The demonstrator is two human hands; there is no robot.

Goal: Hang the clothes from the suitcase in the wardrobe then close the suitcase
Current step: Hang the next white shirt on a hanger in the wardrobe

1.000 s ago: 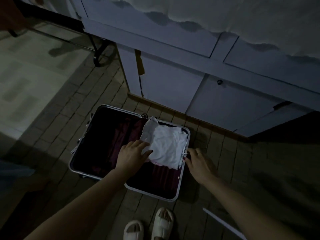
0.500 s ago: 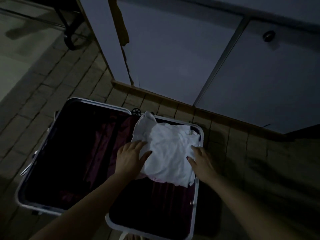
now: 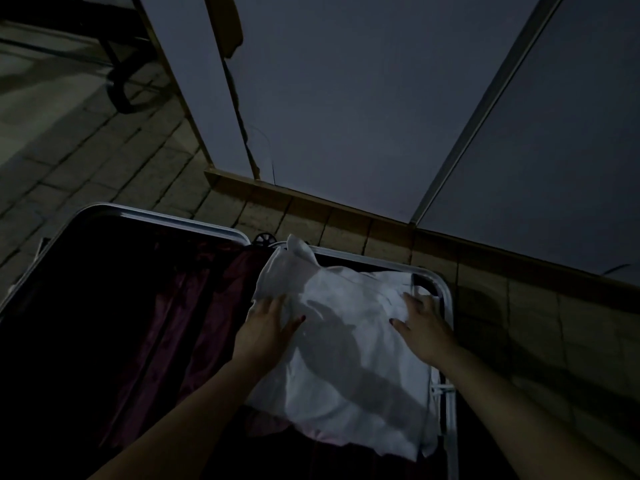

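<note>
Reaching in, I now have my left hand (image 3: 268, 329) and right hand (image 3: 420, 327) spread flat on the white shirt (image 3: 346, 358) in the open suitcase (image 3: 156, 216); before, my right hand was outside. Lifting comes next.

The tiled floor (image 3: 114, 157) carries the open suitcase (image 3: 162, 216), a pale wardrobe (image 3: 346, 109) and a dark curved stand foot (image 3: 119, 95).
</note>
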